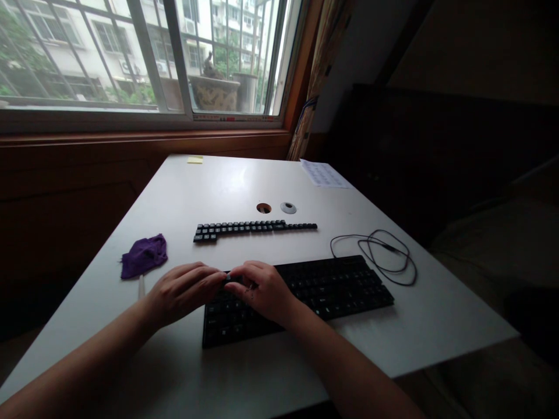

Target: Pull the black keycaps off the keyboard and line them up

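A black keyboard [332, 291] lies on the white table in front of me, its left part partly covered by my hands. At its upper left corner my left hand [186, 291] has its fingers pressed together, the tips meeting at a small dark keycap [227, 279]. From the other side my right hand [264, 291] pinches at the same keycap with thumb and forefinger. Something small and thin shows at the right hand's fingers, too small to name. Behind the keyboard, loose black keycaps [251, 227] are lined up in rows.
On the left lie a crumpled purple cloth [145, 256] and a pale stick-like object [141, 287]. The keyboard cable [393, 270] coils at right. Farther back are a table hole [264, 208], its round cover [289, 208], printed paper [325, 174] and yellow sticky notes [195, 159].
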### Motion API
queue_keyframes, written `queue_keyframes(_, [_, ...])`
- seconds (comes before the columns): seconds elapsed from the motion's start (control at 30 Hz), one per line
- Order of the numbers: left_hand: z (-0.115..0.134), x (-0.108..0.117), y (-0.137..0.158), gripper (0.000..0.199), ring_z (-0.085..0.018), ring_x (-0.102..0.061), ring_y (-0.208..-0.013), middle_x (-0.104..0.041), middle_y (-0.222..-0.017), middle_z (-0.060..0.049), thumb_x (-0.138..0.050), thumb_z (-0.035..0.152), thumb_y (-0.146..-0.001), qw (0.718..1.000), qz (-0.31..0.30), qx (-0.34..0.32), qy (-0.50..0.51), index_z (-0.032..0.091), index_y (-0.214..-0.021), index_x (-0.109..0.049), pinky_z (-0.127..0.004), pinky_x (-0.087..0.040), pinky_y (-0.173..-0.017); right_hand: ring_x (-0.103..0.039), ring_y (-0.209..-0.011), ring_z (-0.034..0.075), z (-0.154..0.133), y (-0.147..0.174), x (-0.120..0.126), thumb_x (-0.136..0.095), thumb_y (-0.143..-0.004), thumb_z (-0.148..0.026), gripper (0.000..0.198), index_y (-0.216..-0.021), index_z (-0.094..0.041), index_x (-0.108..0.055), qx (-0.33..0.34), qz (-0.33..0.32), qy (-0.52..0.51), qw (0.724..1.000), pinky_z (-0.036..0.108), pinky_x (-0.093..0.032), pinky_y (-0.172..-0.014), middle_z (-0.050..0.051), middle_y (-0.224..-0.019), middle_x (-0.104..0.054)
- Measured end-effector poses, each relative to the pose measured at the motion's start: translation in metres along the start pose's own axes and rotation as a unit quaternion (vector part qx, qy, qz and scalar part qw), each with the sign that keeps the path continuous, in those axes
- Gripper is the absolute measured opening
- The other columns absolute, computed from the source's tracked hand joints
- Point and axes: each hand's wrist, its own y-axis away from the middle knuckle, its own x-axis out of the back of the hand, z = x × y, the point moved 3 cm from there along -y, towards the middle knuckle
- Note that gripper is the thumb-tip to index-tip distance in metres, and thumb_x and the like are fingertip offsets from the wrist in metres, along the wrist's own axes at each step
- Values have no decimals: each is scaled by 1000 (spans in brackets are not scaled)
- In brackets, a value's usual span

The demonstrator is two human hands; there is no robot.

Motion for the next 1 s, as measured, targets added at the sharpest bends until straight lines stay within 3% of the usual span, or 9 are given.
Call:
queue_keyframes(0.73, [-1,-1,-1,46,-19,-67,-88,-71,-103,-10,-66,10,-87,1000,0,-3,26,16,-132,-56,-33,-58,-77,-52,-61,11,2,0,1,-69,-86,-40,25,-97,-18,-71,-30,-6,-54,998,23,-42,-61,-3,-69,-57])
queue_keyframes(1.0, [-8,-4,-6,39,-18,-65,-88,-69,-99,-8,-69,10,-84,996,25,71,47,18,-121,-60,-32,-56,-80,-53,-66,12,4,0,-1,-71,-85,-34,21,-99,-19,-68,-41,12,15,999,24,-42,-65,-2,-71,-57])
